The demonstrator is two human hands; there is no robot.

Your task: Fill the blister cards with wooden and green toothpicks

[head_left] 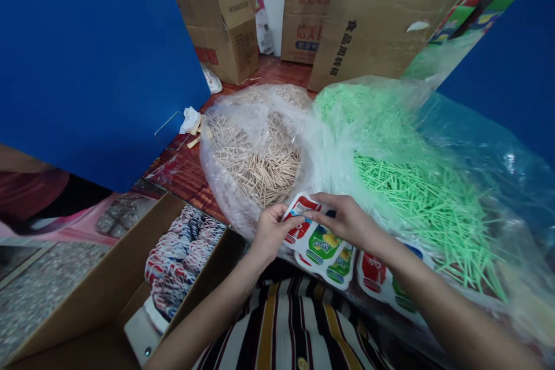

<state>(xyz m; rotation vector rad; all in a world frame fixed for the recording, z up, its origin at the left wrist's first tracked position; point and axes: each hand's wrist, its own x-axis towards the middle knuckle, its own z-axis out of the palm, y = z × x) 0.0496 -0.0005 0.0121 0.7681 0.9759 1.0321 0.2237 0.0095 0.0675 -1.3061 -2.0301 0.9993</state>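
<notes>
My left hand (pixel 269 232) pinches the left edge of a printed card (pixel 321 245) shaped like soda bottles, with red and green bottle pictures on it. The fingers of my right hand (pixel 347 221) are closed on the card's upper part. Something small and light blue shows by my fingertips; I cannot make out what it is. Under the held card lies another bottle-shaped card (pixel 344 272). More printed cards (pixel 372 275) lie beneath my right forearm, partly hidden by it.
Ahead stand a plastic bag of thin beige sticks (pixel 260 170) and one of thin green sticks (pixel 403 196). An open carton (pixel 125 254) at my left holds bundled printed cards (pixel 182 254). Cardboard boxes (pixel 381 23) stand behind; blue panels (pixel 87 58) flank the table.
</notes>
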